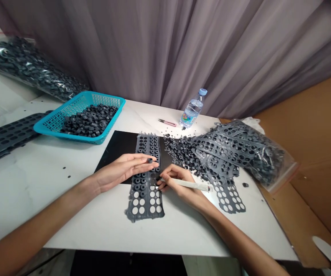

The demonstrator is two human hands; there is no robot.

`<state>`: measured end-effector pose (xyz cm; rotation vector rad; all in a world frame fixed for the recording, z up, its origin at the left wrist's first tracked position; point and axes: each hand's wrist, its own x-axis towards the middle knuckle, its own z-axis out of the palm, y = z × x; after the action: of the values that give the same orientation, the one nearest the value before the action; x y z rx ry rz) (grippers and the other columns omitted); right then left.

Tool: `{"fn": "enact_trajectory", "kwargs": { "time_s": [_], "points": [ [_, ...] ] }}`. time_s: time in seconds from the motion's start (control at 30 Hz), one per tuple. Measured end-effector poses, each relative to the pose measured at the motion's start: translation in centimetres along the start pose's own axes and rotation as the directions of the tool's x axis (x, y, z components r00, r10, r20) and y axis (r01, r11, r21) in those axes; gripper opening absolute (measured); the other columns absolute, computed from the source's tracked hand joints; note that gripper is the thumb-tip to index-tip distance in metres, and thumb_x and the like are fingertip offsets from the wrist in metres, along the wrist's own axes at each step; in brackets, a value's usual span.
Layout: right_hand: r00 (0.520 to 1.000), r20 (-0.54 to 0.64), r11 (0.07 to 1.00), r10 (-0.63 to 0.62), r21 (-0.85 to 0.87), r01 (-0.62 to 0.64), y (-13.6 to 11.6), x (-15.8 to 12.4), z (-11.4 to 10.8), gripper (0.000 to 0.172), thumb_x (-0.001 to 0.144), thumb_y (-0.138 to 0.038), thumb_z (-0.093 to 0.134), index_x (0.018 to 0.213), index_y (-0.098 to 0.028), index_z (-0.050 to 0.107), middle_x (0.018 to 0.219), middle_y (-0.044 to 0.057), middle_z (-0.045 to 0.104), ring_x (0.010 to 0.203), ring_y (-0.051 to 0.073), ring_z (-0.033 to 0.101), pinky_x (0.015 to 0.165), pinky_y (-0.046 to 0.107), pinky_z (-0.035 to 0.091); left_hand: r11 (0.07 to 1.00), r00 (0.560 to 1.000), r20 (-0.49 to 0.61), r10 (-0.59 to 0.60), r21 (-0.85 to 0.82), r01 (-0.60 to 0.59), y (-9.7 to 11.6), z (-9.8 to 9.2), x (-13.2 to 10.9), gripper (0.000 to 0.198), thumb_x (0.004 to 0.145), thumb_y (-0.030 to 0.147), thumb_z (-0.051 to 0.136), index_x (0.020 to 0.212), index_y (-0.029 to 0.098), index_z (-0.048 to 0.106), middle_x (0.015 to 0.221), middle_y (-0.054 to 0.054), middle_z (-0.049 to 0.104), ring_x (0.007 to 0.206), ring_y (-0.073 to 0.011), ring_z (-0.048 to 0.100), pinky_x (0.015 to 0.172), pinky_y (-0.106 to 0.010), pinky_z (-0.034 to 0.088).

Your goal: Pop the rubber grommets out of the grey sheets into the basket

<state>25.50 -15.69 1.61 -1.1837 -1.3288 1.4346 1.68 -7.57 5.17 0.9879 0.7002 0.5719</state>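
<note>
A dark grey rubber sheet point(147, 215) with rows of round holes lies lengthwise in front of me. Its upper part carries ring-shaped rubber pieces, while several holes at the near end are open. My left hand point(127, 170) reaches across the sheet from the left, fingers stretched out and close together, with a small grey rubber ring point(150, 160) between the fingertips. At the sheet's right edge, my right hand point(181, 184) is closed around a white pen-like tool point(192, 184). Its fingertips touch the sheet, and the tool's working tip is hard to make out.
A blue basket point(70, 135) of rubber rings stands back left, near a large filled bag point(30, 69) and stacked sheets point(7, 132). A black mat point(119, 147) lies under the work. Rightward are loose pieces point(186, 151), punched sheets point(228, 195), a water bottle point(192, 111) and pink-handled snips point(168, 123).
</note>
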Motion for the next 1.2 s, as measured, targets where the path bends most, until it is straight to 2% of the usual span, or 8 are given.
{"fn": "enact_trajectory", "kwargs": {
  "time_s": [0.23,0.33,0.43,0.57,0.7,0.83,1.03,1.2],
  "points": [
    [0.999,-0.04,0.999,-0.029,-0.042,0.027,-0.5,0.0,0.0,0.028,0.101,-0.047,0.065,0.096,-0.02,0.064,0.091,0.008,0.078,0.068,0.017,0.073,0.06,0.029,0.058,0.999,1.0,0.004,0.006,0.043,-0.006,0.3,0.1,-0.1,0.028,0.101,0.029,0.065,0.121,0.012,0.076,0.137,-0.014,0.072,0.138,-0.0279,0.062,0.123,-0.036,0.045],
    [0.989,-0.113,0.967,-0.094,-0.249,0.063,-0.6,0.0,-0.5,0.022,0.102,-0.041,0.062,0.095,-0.021,0.067,0.091,0.006,0.078,0.066,0.015,0.068,0.055,0.025,0.048,0.943,0.966,-0.168,0.196,0.304,-0.138,1.4,-1.0,-0.3,0.033,0.104,0.037,0.06,0.126,0.015,0.072,0.131,-0.013,0.076,0.128,-0.0271,0.069,0.12,-0.04,0.048],
    [0.98,-0.155,0.933,-0.123,-0.354,0.061,-0.7,0.1,-0.6,0.017,0.101,-0.035,0.061,0.094,-0.021,0.067,0.088,0.004,0.076,0.071,0.016,0.066,0.06,0.026,0.046,0.642,0.695,-0.37,0.616,0.748,-0.17,3.0,-3.8,-0.8,0.033,0.109,0.039,0.051,0.128,0.018,0.069,0.128,-0.007,0.077,0.121,-0.0239,0.072,0.115,-0.04,0.05],
    [0.979,-0.151,0.928,-0.135,-0.364,0.072,-0.8,0.1,-0.4,0.014,0.099,-0.029,0.06,0.091,-0.02,0.067,0.081,0.001,0.07,0.072,0.016,0.064,0.064,0.027,0.045,0.292,0.397,-0.315,0.862,0.949,0.12,4.5,-8.8,-1.3,0.037,0.112,0.033,0.04,0.137,0.017,0.064,0.135,-0.006,0.073,0.123,-0.0226,0.069,0.113,-0.042,0.05],
    [0.985,-0.138,0.946,-0.108,-0.317,0.059,-0.5,0.4,-0.3,0.012,0.097,-0.026,0.061,0.089,-0.02,0.067,0.077,0.0,0.068,0.07,0.016,0.062,0.063,0.027,0.043,0.078,0.422,-0.158,0.893,0.976,0.201,4.2,-11.3,-0.7,0.038,0.109,0.023,0.044,0.14,0.013,0.063,0.145,-0.01,0.067,0.138,-0.0272,0.057,0.123,-0.047,0.04],
    [0.986,-0.143,0.955,-0.088,-0.294,0.042,-0.1,0.5,-0.3,0.009,0.094,-0.023,0.061,0.089,-0.02,0.068,0.077,0.0,0.07,0.071,0.016,0.063,0.064,0.027,0.044,-0.079,0.436,0.024,0.9,0.991,0.109,3.1,-8.4,0.1,0.038,0.109,0.023,0.045,0.141,0.012,0.062,0.146,-0.01,0.066,0.141,-0.0287,0.05,0.122,-0.048,0.039],
    [0.986,-0.139,0.967,-0.097,-0.246,0.061,0.0,0.6,-0.2,0.009,0.095,-0.022,0.06,0.091,-0.02,0.068,0.082,0.001,0.072,0.074,0.017,0.067,0.069,0.027,0.049,-0.087,0.734,0.328,0.595,0.934,-0.347,-0.1,-0.1,1.0,0.022,0.108,0.028,0.054,0.123,0.02,0.067,0.118,-0.006,0.072,0.114,-0.0239,0.062,0.105,-0.042,0.05],
    [0.986,-0.123,0.964,-0.11,-0.257,0.076,-0.1,0.5,-0.3,0.01,0.097,-0.023,0.06,0.092,-0.02,0.068,0.084,0.002,0.073,0.075,0.017,0.067,0.07,0.027,0.05,-0.049,0.825,0.417,0.381,0.9,-0.433,-2.3,1.3,1.5,0.018,0.108,0.023,0.051,0.117,0.018,0.066,0.115,-0.007,0.067,0.11,-0.0232,0.063,0.103,-0.042,0.049]
  ]
}}
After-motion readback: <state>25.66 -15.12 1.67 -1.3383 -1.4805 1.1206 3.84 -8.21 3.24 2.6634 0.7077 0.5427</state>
